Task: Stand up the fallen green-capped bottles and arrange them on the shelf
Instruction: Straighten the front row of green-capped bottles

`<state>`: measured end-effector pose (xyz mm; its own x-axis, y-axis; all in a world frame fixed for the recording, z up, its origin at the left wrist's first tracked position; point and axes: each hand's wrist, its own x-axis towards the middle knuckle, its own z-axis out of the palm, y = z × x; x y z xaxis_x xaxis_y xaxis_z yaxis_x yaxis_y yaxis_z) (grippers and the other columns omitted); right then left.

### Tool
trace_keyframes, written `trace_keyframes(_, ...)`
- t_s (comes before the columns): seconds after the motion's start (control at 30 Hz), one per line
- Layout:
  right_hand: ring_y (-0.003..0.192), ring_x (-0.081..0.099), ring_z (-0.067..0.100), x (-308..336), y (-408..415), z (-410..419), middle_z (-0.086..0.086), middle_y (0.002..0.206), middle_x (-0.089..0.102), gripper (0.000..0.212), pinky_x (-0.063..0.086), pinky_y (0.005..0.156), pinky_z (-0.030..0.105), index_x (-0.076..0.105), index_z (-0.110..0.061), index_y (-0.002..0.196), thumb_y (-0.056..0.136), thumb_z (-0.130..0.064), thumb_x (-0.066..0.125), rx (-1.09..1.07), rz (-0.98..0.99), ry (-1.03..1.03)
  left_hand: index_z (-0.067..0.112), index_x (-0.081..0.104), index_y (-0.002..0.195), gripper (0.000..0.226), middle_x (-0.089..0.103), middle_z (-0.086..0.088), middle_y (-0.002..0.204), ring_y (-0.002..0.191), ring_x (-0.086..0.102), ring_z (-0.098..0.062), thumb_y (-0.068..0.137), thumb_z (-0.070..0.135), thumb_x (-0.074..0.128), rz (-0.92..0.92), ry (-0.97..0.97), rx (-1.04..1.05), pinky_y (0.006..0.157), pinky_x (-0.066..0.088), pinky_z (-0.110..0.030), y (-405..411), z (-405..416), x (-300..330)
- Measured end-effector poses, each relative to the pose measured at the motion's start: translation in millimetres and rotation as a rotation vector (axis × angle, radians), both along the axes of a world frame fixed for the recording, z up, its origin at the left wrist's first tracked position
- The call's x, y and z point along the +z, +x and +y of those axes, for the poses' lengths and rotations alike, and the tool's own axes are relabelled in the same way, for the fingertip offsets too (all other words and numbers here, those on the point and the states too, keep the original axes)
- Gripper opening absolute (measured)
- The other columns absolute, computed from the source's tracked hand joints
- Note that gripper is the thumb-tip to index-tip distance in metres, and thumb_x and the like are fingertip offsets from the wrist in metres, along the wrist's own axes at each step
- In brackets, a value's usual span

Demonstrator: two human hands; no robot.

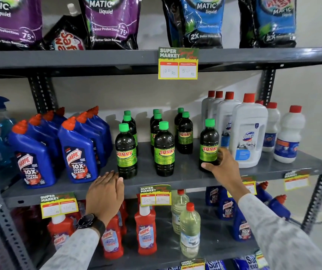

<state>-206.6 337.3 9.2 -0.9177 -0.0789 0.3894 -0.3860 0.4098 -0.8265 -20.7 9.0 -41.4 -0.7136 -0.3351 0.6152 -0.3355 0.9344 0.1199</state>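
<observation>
I see every dark green-capped plastic bottle (164, 150) upright on the grey metal shelf (185, 178), in loose rows between my hands. My right hand (222, 166) clasps the rightmost bottle (209, 145) low down; my left hand (105, 191) rests flat on the shelf edge, holding nothing. I judge only straightening the spacing remains.
</observation>
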Motion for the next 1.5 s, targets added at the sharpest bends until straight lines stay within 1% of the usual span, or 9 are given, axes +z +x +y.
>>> trace_keyframes(0.17, 0.119, 0.065, 0.022, -1.4, 1.1, -7.6, 0.003, 0.128, 0.07, 0.076, 0.048, 0.099, 0.032, 0.055, -0.015, 0.136, 0.072, -0.028, 0.093, 0.022, -0.003, 0.032, 0.009, 0.067, 0.124, 0.059, 0.067, -0.013, 0.128, 0.121, 0.062, -0.025, 0.102, 0.044, 0.025, -0.015, 0.005, 0.008, 0.107, 0.045, -0.042, -0.7, -1.1, -0.3)
trace_keyframes(0.37, 0.104, 0.058, 0.01, 1.3, 9.1, -16.1, 0.001, 0.125, 0.069, 0.076, 0.042, 0.092, 0.024, 0.053, -0.013, 0.14, 0.075, -0.024, 0.092, 0.083, -0.012, 0.007, 0.009, 0.068, 0.123, 0.059, 0.068, -0.012, 0.128, 0.12, 0.063, -0.025, 0.101, 0.044, 0.025, -0.023, 0.003, 0.015, 0.107, 0.045, -0.042, -0.8, -1.6, 1.4)
trace_keyframes(0.6, 0.106, 0.059, 0.01, 0.5, 9.8, -20.5, 0.0, 0.127, 0.068, 0.079, 0.042, 0.092, 0.024, 0.051, -0.014, 0.141, 0.075, -0.027, 0.092, 0.109, -0.011, 0.018, 0.01, 0.068, 0.123, 0.059, 0.068, -0.011, 0.128, 0.12, 0.063, -0.025, 0.101, 0.045, 0.025, -0.025, 0.011, 0.017, 0.107, 0.045, -0.042, 0.3, 0.0, 2.1)
trace_keyframes(0.8, 0.121, 0.06, 0.014, -1.2, 8.0, -17.2, -0.005, 0.132, 0.065, 0.085, 0.046, 0.105, 0.032, 0.044, -0.018, 0.15, 0.08, -0.035, 0.088, 0.153, -0.009, 0.0, 0.01, 0.068, 0.123, 0.058, 0.068, -0.011, 0.128, 0.12, 0.063, -0.025, 0.101, 0.045, 0.027, -0.025, 0.014, 0.018, 0.106, 0.045, -0.041, 0.9, 1.3, 2.8)
trace_keyframes(0.97, 0.124, 0.062, 0.014, -8.4, 5.7, -10.7, 0.0, 0.135, 0.066, 0.07, 0.046, 0.112, 0.037, 0.039, -0.017, 0.158, 0.095, -0.006, 0.069, 0.169, -0.087, -0.27, 0.01, 0.067, 0.124, 0.057, 0.068, -0.011, 0.128, 0.12, 0.063, -0.025, 0.101, 0.044, 0.028, -0.02, 0.016, 0.014, 0.106, 0.046, -0.042, 1.2, 1.7, 3.2)
trace_keyframes(1.13, 0.134, 0.058, 0.021, -20.3, -1.4, -4.9, 0.008, 0.143, 0.061, 0.076, 0.043, 0.116, 0.043, 0.041, -0.015, 0.156, 0.09, 0.021, 0.052, 0.217, -0.101, -0.309, 0.01, 0.068, 0.123, 0.058, 0.068, -0.011, 0.128, 0.119, 0.063, -0.025, 0.101, 0.044, 0.027, -0.008, 0.02, 0.016, 0.106, 0.045, -0.04, 0.8, 2.0, 2.3)
trace_keyframes(1.23, 0.133, 0.059, 0.019, -19.3, -0.1, -5.0, 0.005, 0.141, 0.062, 0.077, 0.044, 0.113, 0.033, 0.042, -0.014, 0.155, 0.088, 0.017, 0.063, 0.25, -0.101, -0.264, 0.009, 0.068, 0.123, 0.058, 0.068, -0.011, 0.127, 0.119, 0.063, -0.025, 0.101, 0.044, 0.027, -0.004, 0.021, 0.02, 0.105, 0.045, -0.04, 0.6, 3.0, 2.2)
trace_keyframes(1.33, 0.123, 0.063, 0.008, -19.1, 3.7, -9.9, -0.006, 0.136, 0.066, 0.077, 0.048, 0.109, 0.031, 0.05, -0.018, 0.15, 0.082, -0.008, 0.085, 0.229, -0.037, -0.149, 0.01, 0.068, 0.122, 0.058, 0.069, -0.011, 0.127, 0.119, 0.063, -0.025, 0.101, 0.044, 0.026, 0.005, 0.015, 0.021, 0.106, 0.045, -0.041, -0.4, 2.0, 1.1)
trace_keyframes(1.5, 0.113, 0.063, 0.006, -18.4, 4.8, -14.5, -0.004, 0.134, 0.069, 0.072, 0.048, 0.104, 0.026, 0.056, -0.017, 0.145, 0.08, -0.011, 0.087, 0.153, 0.001, -0.113, 0.01, 0.069, 0.122, 0.06, 0.069, -0.01, 0.127, 0.119, 0.063, -0.024, 0.101, 0.045, 0.025, 0.016, 0.016, 0.026, 0.106, 0.045, -0.04, -0.6, 2.1, 0.9)
